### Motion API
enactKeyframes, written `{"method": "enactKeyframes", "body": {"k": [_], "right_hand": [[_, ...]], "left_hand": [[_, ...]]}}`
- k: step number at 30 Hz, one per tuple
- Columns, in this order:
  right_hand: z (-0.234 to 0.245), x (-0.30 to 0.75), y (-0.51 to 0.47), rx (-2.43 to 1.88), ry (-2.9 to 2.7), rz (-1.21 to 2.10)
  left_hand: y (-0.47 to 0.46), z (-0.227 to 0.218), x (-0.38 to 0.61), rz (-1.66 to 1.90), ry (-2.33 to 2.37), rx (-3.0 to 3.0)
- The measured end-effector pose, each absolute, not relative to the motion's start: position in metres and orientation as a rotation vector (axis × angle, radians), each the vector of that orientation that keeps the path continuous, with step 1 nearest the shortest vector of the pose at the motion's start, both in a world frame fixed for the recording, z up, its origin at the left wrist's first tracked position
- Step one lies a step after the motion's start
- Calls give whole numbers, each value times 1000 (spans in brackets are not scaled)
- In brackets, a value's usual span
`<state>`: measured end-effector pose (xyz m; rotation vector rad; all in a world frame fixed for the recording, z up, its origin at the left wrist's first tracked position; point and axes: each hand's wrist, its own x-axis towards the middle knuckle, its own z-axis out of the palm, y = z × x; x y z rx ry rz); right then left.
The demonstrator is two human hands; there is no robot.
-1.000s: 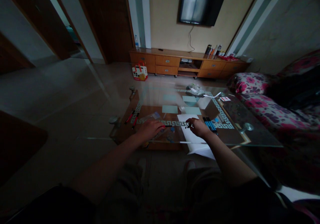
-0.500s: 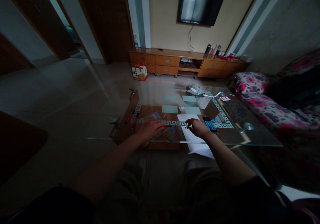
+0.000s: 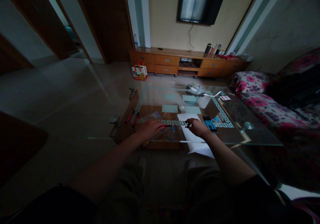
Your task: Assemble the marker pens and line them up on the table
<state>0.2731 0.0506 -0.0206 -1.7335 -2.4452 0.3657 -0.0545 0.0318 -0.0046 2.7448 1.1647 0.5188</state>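
Observation:
My left hand [image 3: 150, 128] is closed on a red and black pen [image 3: 164, 126] whose dark end points right, above the glass table. Facing it, my right hand [image 3: 197, 127] has its fingers pinched over a white paper sheet [image 3: 191, 136]. A small dark piece [image 3: 186, 125], possibly a pen cap, shows at those fingertips. Several blue and black pens [image 3: 210, 124] lie just right of my right hand. Beyond my left hand are two red and black pens [image 3: 135, 120] and a clear plastic wrapper [image 3: 153, 115].
The glass table [image 3: 262, 139] has its near edge just before my knees. On its far side lie a crumpled plastic bag [image 3: 195, 89] and a red and white card [image 3: 225, 98]. A flowered sofa [image 3: 257, 101] stands at right, a paper gift bag [image 3: 140, 72] by the TV cabinet [image 3: 167, 60].

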Motion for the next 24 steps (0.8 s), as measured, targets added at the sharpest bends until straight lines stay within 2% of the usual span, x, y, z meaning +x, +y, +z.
{"method": "enactKeyframes", "body": {"k": [24], "right_hand": [[-16,271,47,-1800,-2458,391]], "left_hand": [[31,-2,-55,528,1150,2734]]}}
